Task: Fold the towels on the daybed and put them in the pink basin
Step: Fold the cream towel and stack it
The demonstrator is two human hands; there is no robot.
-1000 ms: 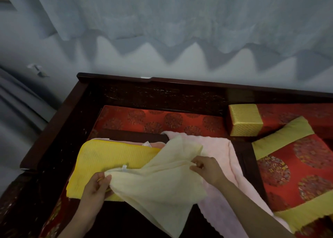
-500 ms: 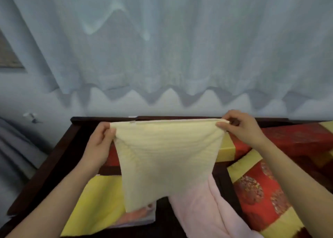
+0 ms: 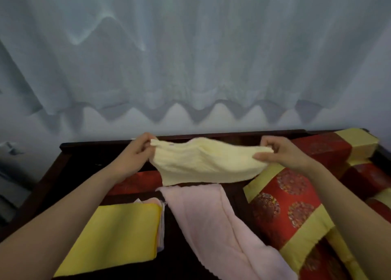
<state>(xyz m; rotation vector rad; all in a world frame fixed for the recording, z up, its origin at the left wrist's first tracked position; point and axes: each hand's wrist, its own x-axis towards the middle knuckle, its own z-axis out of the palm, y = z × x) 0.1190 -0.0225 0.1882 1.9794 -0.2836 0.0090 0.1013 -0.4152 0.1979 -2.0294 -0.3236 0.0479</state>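
Each hand's grip pinches one upper corner of the pale yellow towel [image 3: 206, 163]: the left hand [image 3: 138, 150] grasps the left corner, the right hand [image 3: 281, 152] the right one, so the cloth sags between the two grips in the air above the daybed [image 3: 88, 161]. Beneath the grips lie three more towel items, counted by size: one long pink towel [image 3: 213, 229] trailing toward the viewer, one folded bright yellow towel [image 3: 114, 235] under the left grip, and a thin pale stack [image 3: 161, 216] peeking from beneath it. One red cushion [image 3: 292, 212] with yellow bands sits below the right grip. The pink basin is out of view.
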